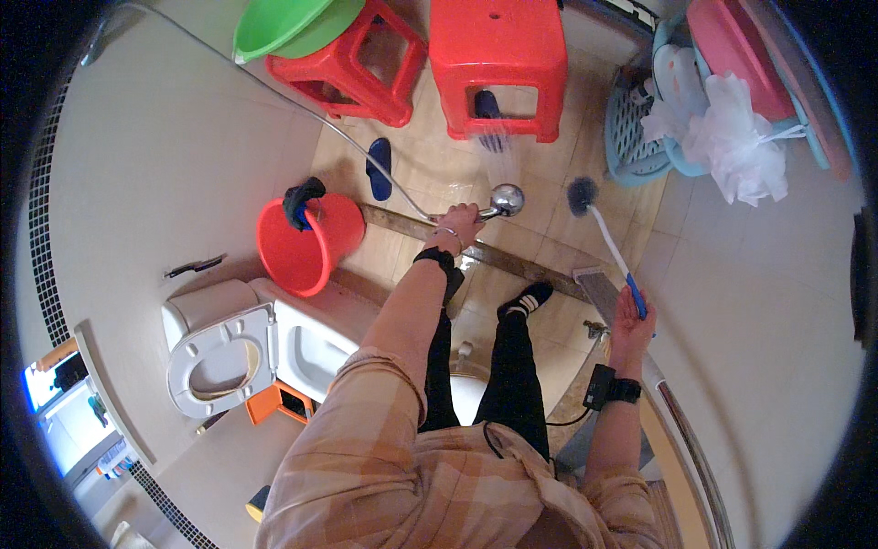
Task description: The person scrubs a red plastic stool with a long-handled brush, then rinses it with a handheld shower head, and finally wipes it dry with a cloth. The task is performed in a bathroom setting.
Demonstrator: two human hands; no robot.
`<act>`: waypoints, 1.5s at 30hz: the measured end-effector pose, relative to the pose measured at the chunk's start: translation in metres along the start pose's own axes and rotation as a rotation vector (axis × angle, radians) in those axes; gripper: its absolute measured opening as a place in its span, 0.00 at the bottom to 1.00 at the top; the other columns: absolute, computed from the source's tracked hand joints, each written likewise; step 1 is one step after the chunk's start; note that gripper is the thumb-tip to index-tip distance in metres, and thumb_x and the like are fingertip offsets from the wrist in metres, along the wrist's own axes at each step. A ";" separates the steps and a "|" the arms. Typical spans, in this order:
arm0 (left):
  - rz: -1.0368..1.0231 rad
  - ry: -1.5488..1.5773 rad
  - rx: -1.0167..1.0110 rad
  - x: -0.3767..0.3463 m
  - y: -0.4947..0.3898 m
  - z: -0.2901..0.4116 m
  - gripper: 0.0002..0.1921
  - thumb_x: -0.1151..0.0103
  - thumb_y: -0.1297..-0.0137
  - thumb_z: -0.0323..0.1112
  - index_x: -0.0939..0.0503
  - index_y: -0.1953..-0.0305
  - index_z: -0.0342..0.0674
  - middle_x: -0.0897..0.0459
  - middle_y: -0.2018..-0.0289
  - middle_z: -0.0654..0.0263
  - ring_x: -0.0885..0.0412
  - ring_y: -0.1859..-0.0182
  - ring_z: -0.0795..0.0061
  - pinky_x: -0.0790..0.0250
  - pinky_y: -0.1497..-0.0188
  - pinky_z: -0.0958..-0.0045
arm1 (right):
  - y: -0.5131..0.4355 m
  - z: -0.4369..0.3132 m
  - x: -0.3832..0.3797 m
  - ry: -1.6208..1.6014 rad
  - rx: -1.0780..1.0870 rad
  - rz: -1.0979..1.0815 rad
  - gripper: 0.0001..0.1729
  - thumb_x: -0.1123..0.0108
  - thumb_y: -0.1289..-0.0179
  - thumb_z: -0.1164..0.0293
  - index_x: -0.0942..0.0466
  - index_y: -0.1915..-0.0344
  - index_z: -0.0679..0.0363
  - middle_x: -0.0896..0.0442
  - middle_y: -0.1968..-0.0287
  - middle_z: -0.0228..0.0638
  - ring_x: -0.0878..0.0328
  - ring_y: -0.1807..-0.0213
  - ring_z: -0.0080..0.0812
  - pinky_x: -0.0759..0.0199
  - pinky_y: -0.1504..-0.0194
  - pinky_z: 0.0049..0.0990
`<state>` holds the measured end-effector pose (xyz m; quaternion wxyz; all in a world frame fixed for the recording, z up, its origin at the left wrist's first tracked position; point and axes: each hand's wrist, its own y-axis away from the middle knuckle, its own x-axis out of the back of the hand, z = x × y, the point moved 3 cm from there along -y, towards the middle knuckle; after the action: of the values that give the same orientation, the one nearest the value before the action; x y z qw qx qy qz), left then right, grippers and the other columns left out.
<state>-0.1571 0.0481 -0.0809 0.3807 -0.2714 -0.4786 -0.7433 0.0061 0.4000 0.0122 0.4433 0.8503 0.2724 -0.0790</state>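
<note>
My left hand [460,226] is closed around the handle of a chrome handheld shower head [507,200], its metal hose [302,108] running up to the left. Water sprays from the head towards a red plastic stool [499,48] and a dark blue slipper behind its front opening. In my right hand [631,325] is the blue grip of a long-handled brush [616,250]; its dark round bristle head hangs over the tiled floor [549,206]. Another dark blue slipper [379,169] lies on the floor to the left.
A red bucket [295,247] with dark gloves on its rim stands left, near an open toilet [223,370]. Another red stool [350,65] bears a green basin [295,27]. Light blue baskets [634,134] stand at upper right. A dark sill [528,261] crosses the wet floor.
</note>
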 end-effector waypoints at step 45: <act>-0.502 -0.291 -0.505 -0.173 -0.072 0.198 0.16 0.45 0.46 0.47 0.25 0.59 0.46 0.20 0.61 0.57 0.24 0.54 0.52 0.38 0.51 0.41 | -0.102 -0.048 0.111 0.266 0.178 0.408 0.19 0.49 0.38 0.65 0.30 0.53 0.68 0.20 0.63 0.48 0.19 0.65 0.43 0.22 0.66 0.32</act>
<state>-0.1114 0.3010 -0.1723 0.0362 -0.3336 -0.3810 -0.8615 0.0396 0.5286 -0.0728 0.3337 0.9263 0.1432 0.1009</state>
